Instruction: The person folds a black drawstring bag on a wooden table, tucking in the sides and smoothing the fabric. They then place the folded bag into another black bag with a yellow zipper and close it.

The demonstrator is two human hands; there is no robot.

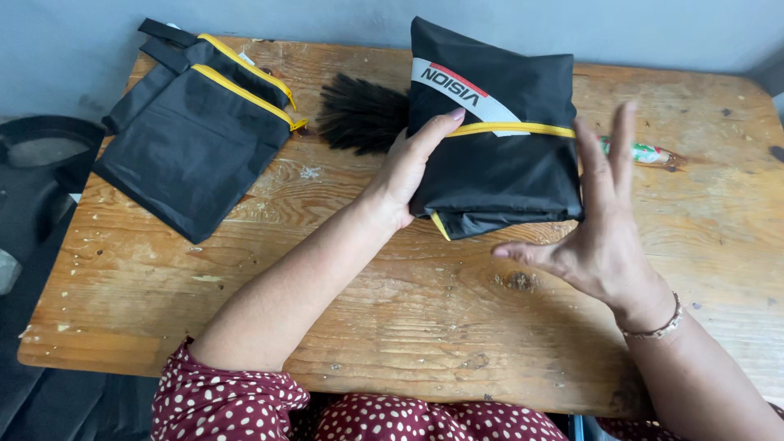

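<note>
A black folded fabric bundle [498,131] with a yellow zip and a white-and-red label strip lies on the wooden table [408,327], right of centre at the back. My left hand [408,171] presses against its left side, fingers laid over the edge near the zip. Just right of the bundle, my right hand [600,220] hovers with its fingers spread wide and nothing in it; a thin bracelet circles that wrist.
Two black pouches with yellow zips [192,122] lie stacked at the back left. A dark feathery brush [359,114] pokes out behind the bundle. A small green-and-red wrapped item [645,153] lies at the right. A dark chair [33,188] stands left of the table.
</note>
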